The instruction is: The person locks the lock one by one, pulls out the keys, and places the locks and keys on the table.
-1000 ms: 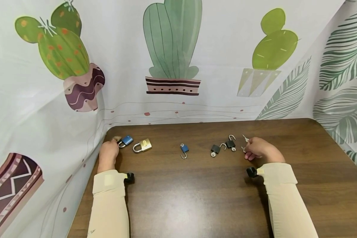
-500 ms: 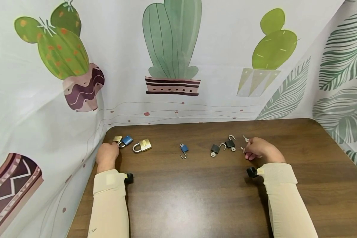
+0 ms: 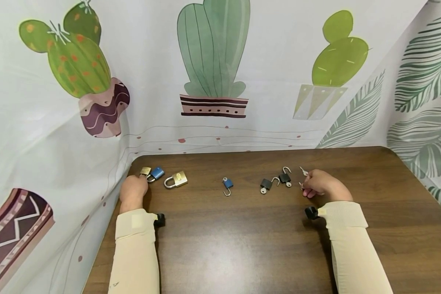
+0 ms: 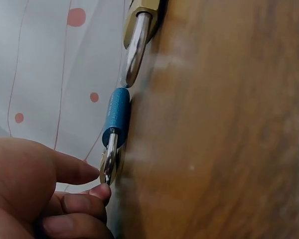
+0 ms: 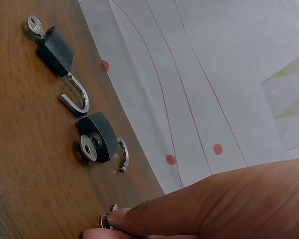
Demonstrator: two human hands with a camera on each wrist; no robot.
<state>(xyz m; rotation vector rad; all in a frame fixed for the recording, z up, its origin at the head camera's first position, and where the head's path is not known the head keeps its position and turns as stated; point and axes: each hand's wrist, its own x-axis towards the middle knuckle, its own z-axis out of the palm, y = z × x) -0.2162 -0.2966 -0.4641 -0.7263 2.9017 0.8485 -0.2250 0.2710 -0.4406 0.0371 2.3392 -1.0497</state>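
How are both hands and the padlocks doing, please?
Left hand pinches small brass padlock. Right hand pinches a key. Larger blue padlock crowds the brass one.

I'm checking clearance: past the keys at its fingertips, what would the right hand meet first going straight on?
Probably the nearer black padlock, lying open with a key in it; the right hand points roughly that way, though depth is uncertain.

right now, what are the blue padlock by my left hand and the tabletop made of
Blue padlock: likely coated metal, body faintly textured; shackle probably polished steel, silvery with bright highlights. Tabletop: wood or printed laminate, satin, judging by brown grain and soft glare.
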